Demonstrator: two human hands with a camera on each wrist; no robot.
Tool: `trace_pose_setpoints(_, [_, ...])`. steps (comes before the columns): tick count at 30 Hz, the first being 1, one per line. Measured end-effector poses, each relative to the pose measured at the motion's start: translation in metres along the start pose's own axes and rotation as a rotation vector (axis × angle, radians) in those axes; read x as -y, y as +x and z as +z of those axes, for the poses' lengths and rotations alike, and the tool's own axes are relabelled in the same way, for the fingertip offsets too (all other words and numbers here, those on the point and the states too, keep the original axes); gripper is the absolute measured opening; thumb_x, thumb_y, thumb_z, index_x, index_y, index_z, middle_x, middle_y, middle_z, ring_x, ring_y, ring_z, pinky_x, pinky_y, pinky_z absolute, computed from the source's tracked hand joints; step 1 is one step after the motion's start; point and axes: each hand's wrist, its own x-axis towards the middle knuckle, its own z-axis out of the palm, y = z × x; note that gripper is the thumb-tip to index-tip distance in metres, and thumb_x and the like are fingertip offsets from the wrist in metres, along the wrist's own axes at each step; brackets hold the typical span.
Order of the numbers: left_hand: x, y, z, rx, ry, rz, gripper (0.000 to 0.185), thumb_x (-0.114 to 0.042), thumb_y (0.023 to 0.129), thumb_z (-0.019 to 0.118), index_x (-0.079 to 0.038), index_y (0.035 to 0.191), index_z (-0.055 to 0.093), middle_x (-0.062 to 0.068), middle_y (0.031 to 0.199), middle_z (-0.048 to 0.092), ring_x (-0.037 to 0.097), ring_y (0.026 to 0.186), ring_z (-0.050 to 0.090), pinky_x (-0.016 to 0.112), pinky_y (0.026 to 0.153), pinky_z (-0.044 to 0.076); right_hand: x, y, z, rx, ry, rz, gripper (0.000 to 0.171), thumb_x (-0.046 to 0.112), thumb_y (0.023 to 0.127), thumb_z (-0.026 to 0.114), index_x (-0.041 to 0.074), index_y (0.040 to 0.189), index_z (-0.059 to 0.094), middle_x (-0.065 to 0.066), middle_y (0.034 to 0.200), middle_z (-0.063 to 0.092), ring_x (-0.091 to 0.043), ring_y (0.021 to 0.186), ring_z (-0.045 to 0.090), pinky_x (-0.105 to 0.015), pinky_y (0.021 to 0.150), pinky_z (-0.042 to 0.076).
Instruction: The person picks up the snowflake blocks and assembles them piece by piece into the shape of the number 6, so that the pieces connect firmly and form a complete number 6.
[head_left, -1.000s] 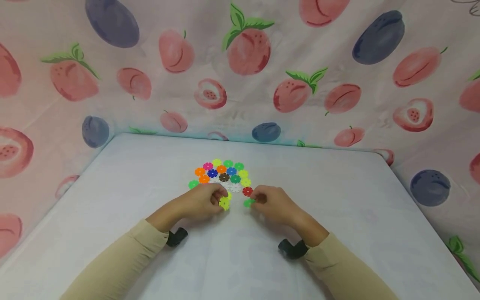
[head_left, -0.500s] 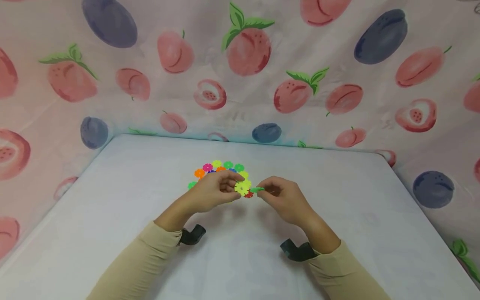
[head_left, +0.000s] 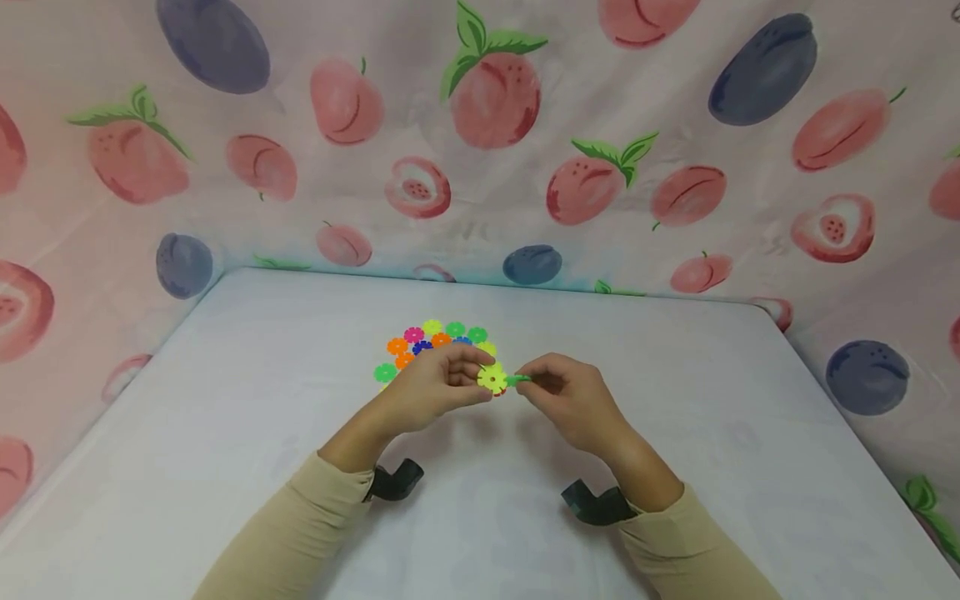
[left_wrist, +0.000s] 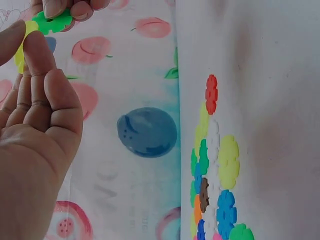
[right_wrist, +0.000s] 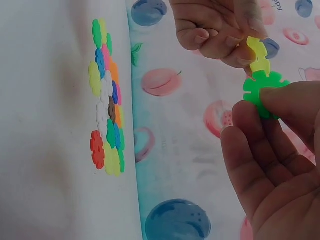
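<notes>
Raised over the white table (head_left: 487, 517), my left hand (head_left: 427, 392) pinches a yellow notched plastic disc (head_left: 492, 380) between thumb and fingers. Facing it, my right hand (head_left: 576, 400) pinches a green notched disc (head_left: 516, 380). In the right wrist view the green disc (right_wrist: 256, 90) stands nearly at right angles to the yellow disc (right_wrist: 259, 59), their rims meeting at the notches. The left wrist view shows the same contact, with the green disc (left_wrist: 56, 22) at the yellow one's edge. My left hand hides part of the loose discs behind it in the head view.
Several loose discs lie in a cluster on the table, among them a pink one (head_left: 414, 334), an orange one (head_left: 397, 346) and a red one (left_wrist: 212, 95). Fruit-patterned cloth (head_left: 487, 208) rises behind the table. Black wrist mounts (head_left: 600, 503) hang below both wrists.
Both hands have lifted from the table with their discs. The left has moved right, bringing the yellow disc up against the green one, whose tilt has changed to nearly edge-on.
</notes>
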Motion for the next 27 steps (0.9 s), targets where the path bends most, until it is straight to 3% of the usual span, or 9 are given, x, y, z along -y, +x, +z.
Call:
trace_pose_setpoints(10, [-0.0011, -0.0038, 0.0017, -0.026, 0.064, 0.012, 0.038, -0.012, 0.09, 0.076, 0.002, 0.124, 0.065, 0.006, 0.098, 0.068, 0.02, 0.09, 0.066, 0.03, 0.079, 0.056, -0.0007, -0.0016, 0.0017, -0.037, -0.074, -0.104, 0.01, 0.0, 0.086, 0.076, 0.005, 0.095, 0.076, -0.001, 0.091, 0.072, -0.014, 0.083, 0.067, -0.032, 0.077, 0.058])
trace_pose_setpoints(16, [-0.0002, -0.0048, 0.0023, -0.033, 0.062, 0.017, 0.038, -0.011, 0.088, 0.078, 0.002, 0.122, 0.067, 0.006, 0.099, 0.068, 0.02, 0.088, 0.066, 0.031, 0.078, 0.057, 0.0028, -0.0033, 0.0024, -0.057, -0.014, -0.136, 0.01, -0.003, 0.084, 0.077, 0.003, 0.092, 0.076, -0.004, 0.087, 0.073, -0.015, 0.078, 0.069, -0.029, 0.072, 0.058])
trace_pose_setpoints(24, [-0.0012, -0.0058, 0.0043, -0.022, 0.126, 0.043, 0.036, -0.012, 0.086, 0.08, -0.001, 0.118, 0.071, 0.003, 0.091, 0.068, 0.019, 0.082, 0.063, 0.029, 0.071, 0.056, 0.0039, -0.0044, -0.0007, -0.04, -0.047, -0.198, 0.014, -0.007, 0.081, 0.078, 0.003, 0.09, 0.077, -0.001, 0.083, 0.072, -0.013, 0.075, 0.067, -0.029, 0.071, 0.058])
trace_pose_setpoints(27, [-0.0056, -0.0081, 0.0074, 0.022, 0.142, 0.053, 0.024, -0.012, 0.088, 0.078, -0.002, 0.109, 0.075, 0.001, 0.087, 0.069, 0.019, 0.081, 0.066, 0.03, 0.072, 0.056, 0.0035, -0.0038, -0.0013, -0.024, -0.059, -0.231, 0.014, -0.007, 0.081, 0.079, 0.003, 0.091, 0.078, 0.001, 0.082, 0.072, -0.013, 0.074, 0.066, -0.029, 0.07, 0.058])
